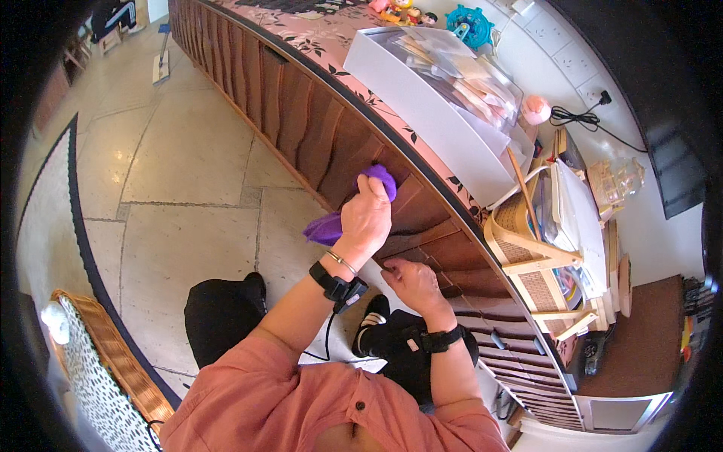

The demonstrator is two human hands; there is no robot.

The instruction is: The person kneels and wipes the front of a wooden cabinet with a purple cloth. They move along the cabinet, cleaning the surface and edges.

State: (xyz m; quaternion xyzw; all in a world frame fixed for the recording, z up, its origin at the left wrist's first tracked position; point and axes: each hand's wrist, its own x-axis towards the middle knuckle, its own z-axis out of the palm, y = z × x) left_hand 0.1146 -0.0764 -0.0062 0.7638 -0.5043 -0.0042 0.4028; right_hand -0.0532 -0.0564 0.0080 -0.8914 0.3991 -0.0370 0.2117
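Observation:
My left hand [367, 217] grips a purple cloth [379, 179], pressed against the dark brown wooden front of a long low cabinet [333, 150]. One bunched part of the cloth sticks out past my fingers, and a loose end hangs on the other side of the hand. The cabinet front has wavy carved ridges. Lower down, my right hand [417, 285] is near the same front with its fingers loosely curled and slightly apart. I see nothing in it. Whether its fingertips touch the wood, I cannot tell.
On the cabinet's pink floral cover [390, 110] stand a white box [418, 107] of papers and a woven basket [511, 237] holding papers. A flat mop [161, 65] stands on the tiled floor [186, 243]. Behind me to the left is a wicker-edged seat or basket [113, 344].

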